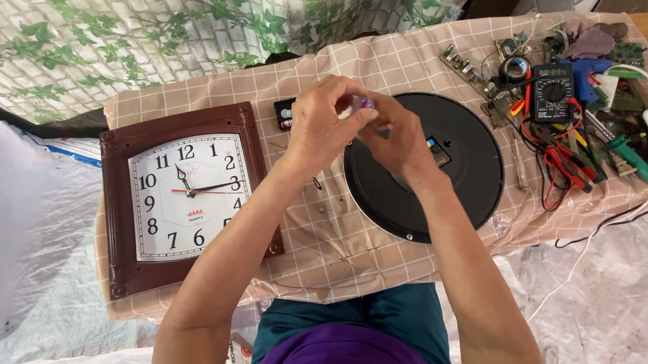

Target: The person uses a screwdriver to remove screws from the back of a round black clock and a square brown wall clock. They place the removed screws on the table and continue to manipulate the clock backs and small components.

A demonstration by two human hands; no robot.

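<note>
My left hand (323,123) and my right hand (400,138) meet above the table, fingertips pinched together on a small pale purple part (363,104) that is mostly hidden. Under my right hand a round black clock (458,170) lies face down, with a small coloured piece at its middle. A square brown-framed wall clock (182,193) with a white dial lies face up to the left of my left arm. A small black clock movement (284,113) sits just left of my left hand.
A checked beige cloth (349,247) covers the low table. At the right lie a black multimeter (554,93) with red leads, screwdrivers, circuit boards, a green-handled soldering iron (629,156) and a white plug. White plastic sheeting covers the ground.
</note>
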